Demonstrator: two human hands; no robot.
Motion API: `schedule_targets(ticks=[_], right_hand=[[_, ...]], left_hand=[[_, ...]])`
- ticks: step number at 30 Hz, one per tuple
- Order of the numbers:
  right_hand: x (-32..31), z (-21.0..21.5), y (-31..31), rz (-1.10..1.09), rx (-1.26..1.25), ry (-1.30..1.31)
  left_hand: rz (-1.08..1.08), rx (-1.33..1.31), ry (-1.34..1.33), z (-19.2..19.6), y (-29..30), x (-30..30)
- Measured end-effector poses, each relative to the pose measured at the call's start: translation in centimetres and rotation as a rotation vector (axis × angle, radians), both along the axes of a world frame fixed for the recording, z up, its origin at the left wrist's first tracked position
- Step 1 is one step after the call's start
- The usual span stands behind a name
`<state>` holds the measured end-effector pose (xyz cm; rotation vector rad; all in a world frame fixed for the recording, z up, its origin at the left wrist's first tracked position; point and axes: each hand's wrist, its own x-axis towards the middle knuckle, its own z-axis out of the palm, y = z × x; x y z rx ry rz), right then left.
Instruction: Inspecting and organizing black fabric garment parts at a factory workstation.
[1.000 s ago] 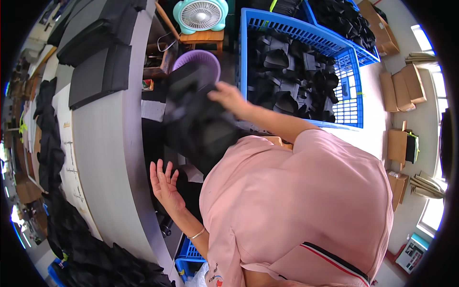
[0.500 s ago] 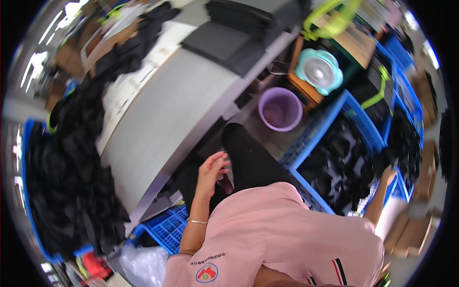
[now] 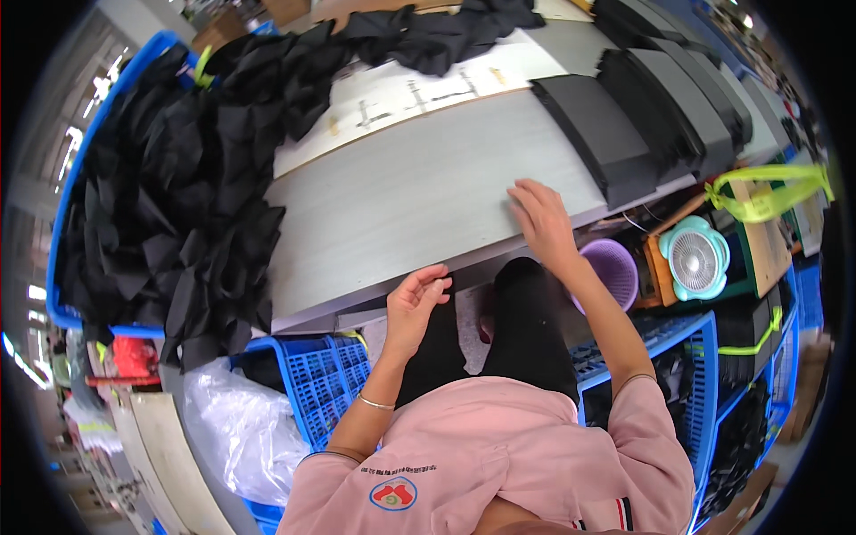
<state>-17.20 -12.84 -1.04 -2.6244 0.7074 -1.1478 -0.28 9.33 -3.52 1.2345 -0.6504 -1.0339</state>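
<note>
My left hand (image 3: 415,308) hovers by the front edge of the grey table (image 3: 401,196), its fingers loosely bent and nothing visible in them. Over the tabletop, my right hand (image 3: 540,223) is open with fingers stretched forward, holding nothing. To its right lie stacks of flat black pieces (image 3: 602,129), some with grey faces. A big heap of black fabric pieces (image 3: 178,187) fills the left end and spills over the table edge. More black fabric pieces (image 3: 428,40) lie along the table's far side.
Below the table stand a purple bin (image 3: 612,276) and a turquoise fan (image 3: 697,259). Blue crates flank me, one on the right (image 3: 703,374) and one on the left (image 3: 330,379). Clear plastic film (image 3: 236,428) bulges beside the left crate. A yellow-green strap (image 3: 771,194) hangs at far right.
My body and view have turned left to face the table. My right hand has left the blue crate of black pieces and now reaches over the tabletop. The left hand stays in front of me.
</note>
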Motion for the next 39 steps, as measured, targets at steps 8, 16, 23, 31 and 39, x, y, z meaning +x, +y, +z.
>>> schedule_targets(ticks=[8,16,23,31,39], right_hand=[[7.5,-1.8,-1.0,-0.134,-0.04,0.222],[7.0,-1.7,-1.0,-0.111,0.011,0.107],[6.9,-1.6,-1.1,-0.121,0.065,0.051],[6.8,-1.8,-1.3,-0.102,0.075,-0.003],[6.2,-2.2,-1.4,-0.211,0.274,-0.339]], left_hand=[[0.048,0.013,-0.628,2.5,-5.5,7.6],[-0.063,-0.128,-1.263,1.1,-26.2,14.0],[0.002,0.094,-1.451,1.2,-36.9,15.7],[0.032,-0.139,-1.422,2.9,-32.7,12.7],[-0.021,-0.228,-1.145,5.1,-12.6,1.7]])
